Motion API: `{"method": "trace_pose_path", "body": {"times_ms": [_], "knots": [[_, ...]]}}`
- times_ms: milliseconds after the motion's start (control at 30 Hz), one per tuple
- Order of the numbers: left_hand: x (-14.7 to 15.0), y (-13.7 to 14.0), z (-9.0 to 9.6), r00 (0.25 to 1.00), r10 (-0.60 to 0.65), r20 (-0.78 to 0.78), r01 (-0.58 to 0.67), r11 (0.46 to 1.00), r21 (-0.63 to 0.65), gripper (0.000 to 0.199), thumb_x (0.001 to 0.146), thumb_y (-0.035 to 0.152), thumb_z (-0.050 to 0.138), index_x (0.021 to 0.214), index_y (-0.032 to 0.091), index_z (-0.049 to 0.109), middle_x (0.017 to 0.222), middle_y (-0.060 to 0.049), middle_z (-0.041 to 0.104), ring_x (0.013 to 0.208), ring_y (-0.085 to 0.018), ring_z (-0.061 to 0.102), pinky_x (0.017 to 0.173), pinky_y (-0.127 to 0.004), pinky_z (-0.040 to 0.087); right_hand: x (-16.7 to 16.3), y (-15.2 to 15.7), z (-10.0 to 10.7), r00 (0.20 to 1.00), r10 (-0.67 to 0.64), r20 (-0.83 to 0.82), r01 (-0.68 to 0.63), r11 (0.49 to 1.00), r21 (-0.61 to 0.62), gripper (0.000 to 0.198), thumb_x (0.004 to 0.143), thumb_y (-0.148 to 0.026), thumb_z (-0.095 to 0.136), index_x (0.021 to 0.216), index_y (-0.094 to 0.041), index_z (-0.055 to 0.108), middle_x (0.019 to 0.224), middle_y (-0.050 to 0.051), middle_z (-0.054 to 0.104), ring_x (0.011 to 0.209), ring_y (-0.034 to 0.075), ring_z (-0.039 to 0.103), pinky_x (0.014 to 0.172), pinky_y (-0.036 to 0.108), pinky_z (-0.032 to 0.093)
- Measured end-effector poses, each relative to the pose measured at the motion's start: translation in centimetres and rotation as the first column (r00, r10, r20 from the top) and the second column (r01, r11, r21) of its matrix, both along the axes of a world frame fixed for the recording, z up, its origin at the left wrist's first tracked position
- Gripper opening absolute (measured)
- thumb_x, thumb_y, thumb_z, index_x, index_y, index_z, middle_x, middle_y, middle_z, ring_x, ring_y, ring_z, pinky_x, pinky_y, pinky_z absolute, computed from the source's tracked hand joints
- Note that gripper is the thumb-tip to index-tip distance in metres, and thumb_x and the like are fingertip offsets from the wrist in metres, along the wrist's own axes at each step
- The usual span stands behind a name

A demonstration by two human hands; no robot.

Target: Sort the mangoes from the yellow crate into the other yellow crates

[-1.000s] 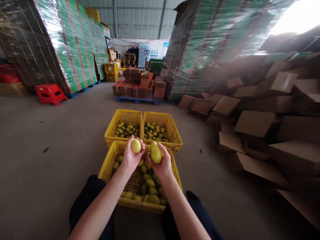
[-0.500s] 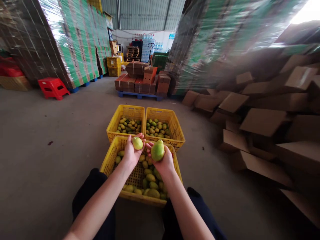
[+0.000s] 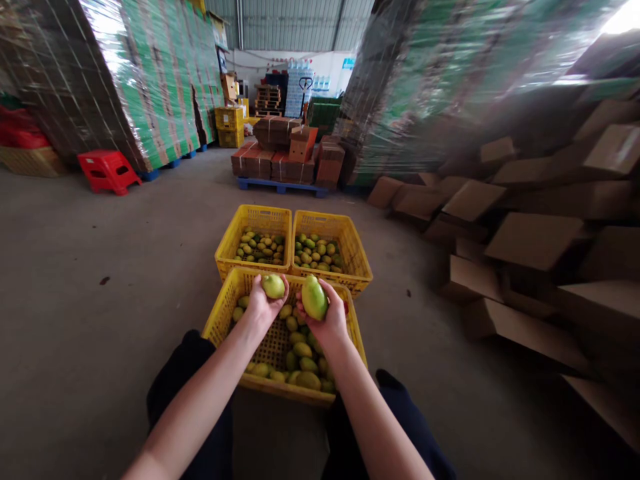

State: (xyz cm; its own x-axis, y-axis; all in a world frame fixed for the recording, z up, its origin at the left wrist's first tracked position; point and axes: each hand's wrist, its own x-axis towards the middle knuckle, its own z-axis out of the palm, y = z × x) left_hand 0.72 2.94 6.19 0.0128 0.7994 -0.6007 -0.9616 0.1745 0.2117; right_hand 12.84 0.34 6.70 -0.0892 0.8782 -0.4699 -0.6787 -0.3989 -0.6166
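In my left hand rests a small yellow-green lemon, with the fingers curled around its far side. My right hand grips a larger, longer green lemon, its narrow tip tilted up and leftward. Both hands are above the near yellow crate, side by side and a little apart. Inside this crate, several lemons lie mostly along the right and front, while part of the slotted floor shows. My wrists and hands hide some of the fruit behind them.
Beyond the near crate stand a left yellow crate and a right yellow crate, each holding several lemons. Flattened cardboard boxes are heaped at right. A red stool stands at left, and a blue pallet carries bundled cardboard ahead.
The lemon in my right hand has turned, its tip now leaning more to the left. My left fingers have curled more around their lemon. The view has shifted slightly.
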Motion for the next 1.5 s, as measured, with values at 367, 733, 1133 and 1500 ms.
{"method": "trace_pose_path", "body": {"times_ms": [367,733,1133,1500], "knots": [[-0.1,-0.3,0.8,0.994,0.086,-0.067,-0.091,0.993,-0.069,0.019,0.085,0.027,0.063,0.072,0.018,0.052,0.062,0.003,0.054,0.054,-0.008,0.054,0.051,-0.018,0.053,-0.3,0.3,-1.0,0.993,-0.055,0.104,0.056,0.998,-0.01,0.022,0.066,-0.038,0.071,0.076,-0.021,0.061,0.055,-0.002,0.063,0.045,0.015,0.059,0.035,0.023,0.044],[0.0,-0.8,0.3,0.993,-0.032,-0.115,0.038,0.998,0.049,0.017,0.088,0.021,0.05,0.08,0.014,0.063,0.071,-0.003,0.066,0.054,-0.012,0.06,0.044,-0.021,0.048,-1.0,0.2,-0.9,0.997,-0.014,0.082,0.01,0.998,0.055,0.024,0.071,-0.043,0.067,0.071,-0.019,0.062,0.055,0.002,0.065,0.053,0.019,0.064,0.04,0.026,0.048],[0.2,-1.2,2.1,0.953,-0.002,-0.303,0.044,0.99,0.131,0.021,0.087,0.029,0.06,0.072,0.016,0.054,0.059,0.0,0.056,0.051,-0.011,0.058,0.048,-0.019,0.049,-0.9,-0.2,-0.1,0.996,-0.063,0.064,0.054,0.99,0.133,0.017,0.063,-0.029,0.072,0.071,-0.019,0.06,0.057,-0.004,0.063,0.044,0.011,0.057,0.041,0.022,0.045],[0.1,-1.1,0.7,0.959,-0.089,-0.27,0.118,0.989,0.092,0.028,0.093,0.022,0.042,0.077,0.012,0.062,0.071,-0.004,0.067,0.052,-0.009,0.058,0.051,-0.02,0.049,-0.9,0.6,-0.9,0.993,-0.117,0.015,0.112,0.975,0.192,0.021,0.07,-0.034,0.074,0.08,-0.016,0.069,0.069,-0.001,0.072,0.057,0.013,0.066,0.051,0.022,0.051]]}}
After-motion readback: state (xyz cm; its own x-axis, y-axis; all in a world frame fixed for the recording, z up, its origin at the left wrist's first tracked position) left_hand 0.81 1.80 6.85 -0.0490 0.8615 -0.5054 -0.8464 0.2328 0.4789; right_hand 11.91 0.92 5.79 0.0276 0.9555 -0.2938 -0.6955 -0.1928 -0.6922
